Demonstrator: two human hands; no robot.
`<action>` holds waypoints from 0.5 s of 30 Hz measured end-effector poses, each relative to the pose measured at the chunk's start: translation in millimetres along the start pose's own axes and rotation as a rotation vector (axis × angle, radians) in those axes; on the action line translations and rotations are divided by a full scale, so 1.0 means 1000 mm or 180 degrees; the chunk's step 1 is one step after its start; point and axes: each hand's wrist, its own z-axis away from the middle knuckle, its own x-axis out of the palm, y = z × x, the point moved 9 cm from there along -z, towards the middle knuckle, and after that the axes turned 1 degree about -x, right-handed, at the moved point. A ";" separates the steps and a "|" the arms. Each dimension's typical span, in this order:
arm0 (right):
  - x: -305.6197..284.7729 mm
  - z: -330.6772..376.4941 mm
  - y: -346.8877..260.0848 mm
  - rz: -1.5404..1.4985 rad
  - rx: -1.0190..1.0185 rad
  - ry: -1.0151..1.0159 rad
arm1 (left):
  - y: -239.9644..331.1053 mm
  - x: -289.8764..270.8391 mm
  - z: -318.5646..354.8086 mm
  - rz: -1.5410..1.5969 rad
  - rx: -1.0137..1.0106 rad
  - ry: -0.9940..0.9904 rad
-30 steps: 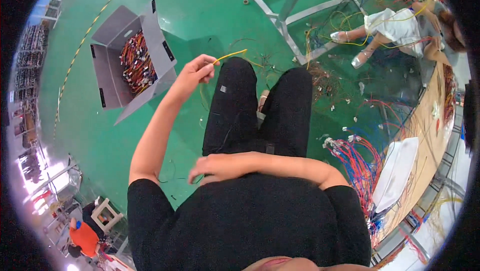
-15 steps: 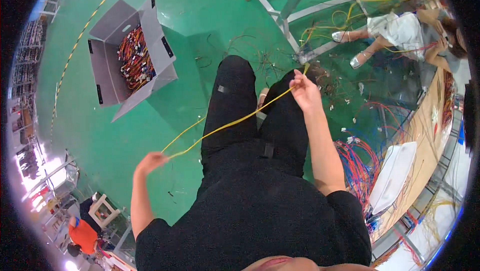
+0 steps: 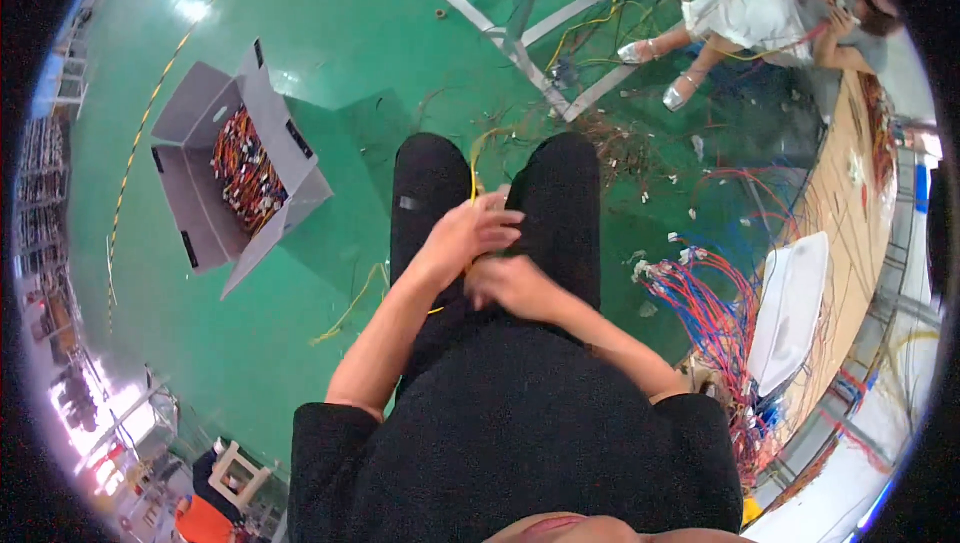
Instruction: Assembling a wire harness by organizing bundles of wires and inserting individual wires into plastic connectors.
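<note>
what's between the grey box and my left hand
The head view shows green floor, then your black-trousered left thigh, before the left hand.

The wire is yellow, the trousers black, the floor green. The box is grey with black patches, the floor tape yellow-and-black striped, the cable bundle red and blue.

Forearms angled inward — left hand beyond right hand.
</note>
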 end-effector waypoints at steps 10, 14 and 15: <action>-0.124 0.007 0.057 -0.4338 -0.0161 0.1921 | 0.003 -0.006 0.064 -0.3606 -0.0183 -0.0353; -0.166 0.015 0.068 -0.3791 -0.0176 0.2473 | -0.010 -0.159 0.168 -0.5351 -0.1256 0.0988; -0.160 0.013 0.071 -0.3805 -0.0165 0.2457 | -0.016 -0.176 0.184 -0.5348 -0.1274 0.1005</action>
